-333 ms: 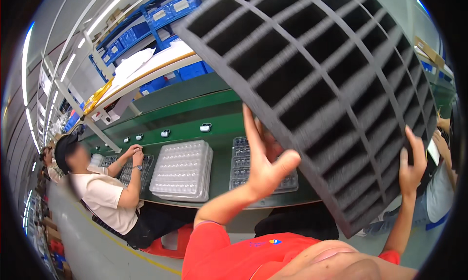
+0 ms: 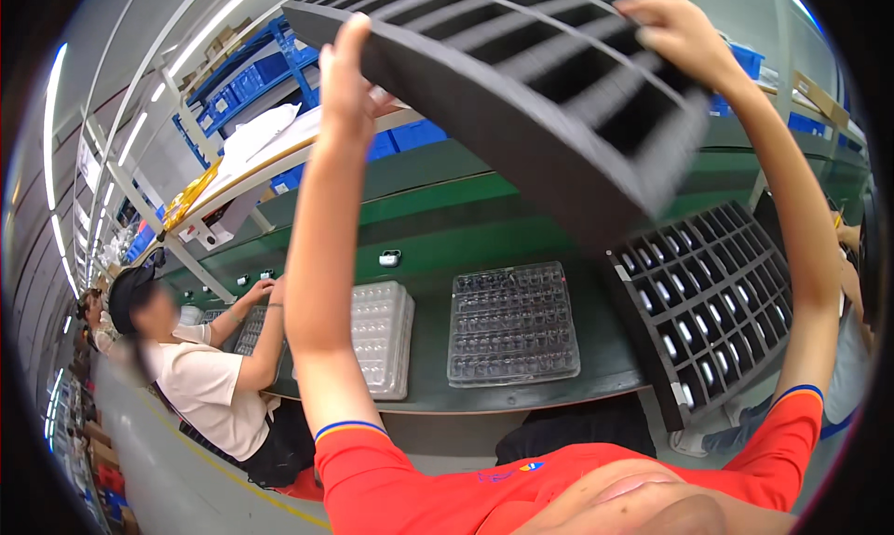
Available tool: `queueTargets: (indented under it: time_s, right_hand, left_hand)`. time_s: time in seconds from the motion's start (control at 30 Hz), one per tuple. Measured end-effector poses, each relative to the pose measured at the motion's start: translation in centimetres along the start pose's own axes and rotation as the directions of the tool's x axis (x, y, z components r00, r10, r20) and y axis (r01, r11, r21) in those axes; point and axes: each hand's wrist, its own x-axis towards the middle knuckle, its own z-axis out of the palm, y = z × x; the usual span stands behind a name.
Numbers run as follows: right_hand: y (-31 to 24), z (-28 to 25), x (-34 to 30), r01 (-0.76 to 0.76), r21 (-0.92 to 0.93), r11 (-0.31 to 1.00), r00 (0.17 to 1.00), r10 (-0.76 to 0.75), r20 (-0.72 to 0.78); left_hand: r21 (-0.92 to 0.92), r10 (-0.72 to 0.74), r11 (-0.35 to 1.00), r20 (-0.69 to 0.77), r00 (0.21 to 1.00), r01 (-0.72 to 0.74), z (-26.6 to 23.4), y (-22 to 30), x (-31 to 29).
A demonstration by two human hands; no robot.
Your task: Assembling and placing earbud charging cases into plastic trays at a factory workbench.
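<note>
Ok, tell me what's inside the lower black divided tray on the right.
Small white pieces show in many slots of the lower tray. The tray's own walls hide the slot bottoms; some slots look dark, and whether they hold anything cannot be told.

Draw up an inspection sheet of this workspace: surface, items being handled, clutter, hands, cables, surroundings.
Surface: green workbench, bearing a clear tray and a pale tray stack partly hidden by the left forearm.
Job's things: raised black tray, tilted and blurred; lower black tray at right, with white pieces in many compartments.
Clutter: white sheeting on the shelf above the bench.
Hands: left hand and right hand both grip the raised black tray.
Cables: nothing seen.
Surroundings: seated co-worker at left; blue bins behind.
</note>
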Motion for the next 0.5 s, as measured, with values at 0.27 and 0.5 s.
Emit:
queueTargets:
  time_s: [0.27, 0.5]
  right_hand:
    - [-7.8, 14.0, 18.0, -0.438, -0.17, 0.883, 0.869, 0.464, 0.169]
    - [-1.8, 11.8, 23.1, -0.362, 0.023, 0.932, 0.93, 0.363, -0.063]
  left_hand:
    - [0.055, -0.388, 0.903, -0.318, 0.865, 0.425, -10.9, -3.4, 13.6]
    - [0.342, -0.024, 0.939, -0.051, 0.998, 0.04, -20.3, -6.2, 21.7]
